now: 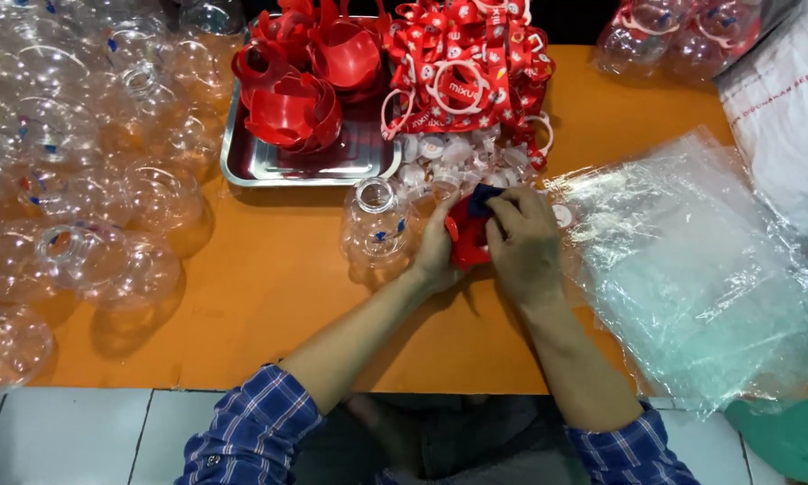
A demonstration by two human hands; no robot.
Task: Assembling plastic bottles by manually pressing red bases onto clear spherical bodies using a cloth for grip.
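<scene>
As both hands point(489, 242) clasp it, the red piece point(466, 235) (dark-blue tipped) looks glossy.

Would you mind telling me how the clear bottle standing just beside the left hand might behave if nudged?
The clear bottle looks thin-walled and empty, so probably light and easily tipped. Its rounded body suggests it would roll across the orange table once down.

An orange counter point(269, 296) carries a steel tray point(269, 166) of red plastic holders point(296, 99) at 12 o'clock. Clear round bottles point(81, 180) crowd 9 o'clock, red printed straps point(467, 63) lie at 1 o'clock, and clear plastic bags point(691, 269) spread at 3 o'clock.
</scene>
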